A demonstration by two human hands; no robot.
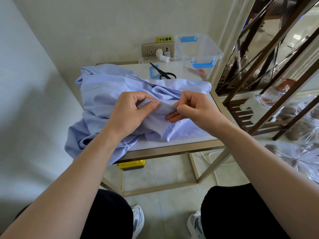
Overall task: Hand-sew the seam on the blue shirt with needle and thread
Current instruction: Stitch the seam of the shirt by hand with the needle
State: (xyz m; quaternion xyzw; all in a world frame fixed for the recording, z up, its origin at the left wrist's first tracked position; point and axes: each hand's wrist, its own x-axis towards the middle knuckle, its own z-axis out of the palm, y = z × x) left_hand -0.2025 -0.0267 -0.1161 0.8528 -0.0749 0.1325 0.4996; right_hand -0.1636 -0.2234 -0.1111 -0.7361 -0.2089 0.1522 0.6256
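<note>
Shirt [107, 87]: heaped on table [181, 71]; I see its seam lifted between the hands.
Left hand [133, 111]: nine o'clock of seam, pinching the fold taut.
Right hand [191, 109]: three o'clock, pinching needle [170, 106], probably mid-stitch.

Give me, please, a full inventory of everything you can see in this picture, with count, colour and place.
shirt: one, light blue, heaped on the table
needle: one, silver, at the shirt's seam
scissors: one pair, black, on the table behind the shirt
square frame: one, blue, under the scissors' blades
storage box: one, clear with blue latches, table's back right corner
table: one, white top, brass frame
wall socket: one, beige, behind the table
case: one, yellow, floor under the table
shelf rack: one, brown, right of the table
shoes: two, white-grey, on the floor
left hand: one, fingers pinch the shirt
right hand: one, fingers pinch the needle
</note>
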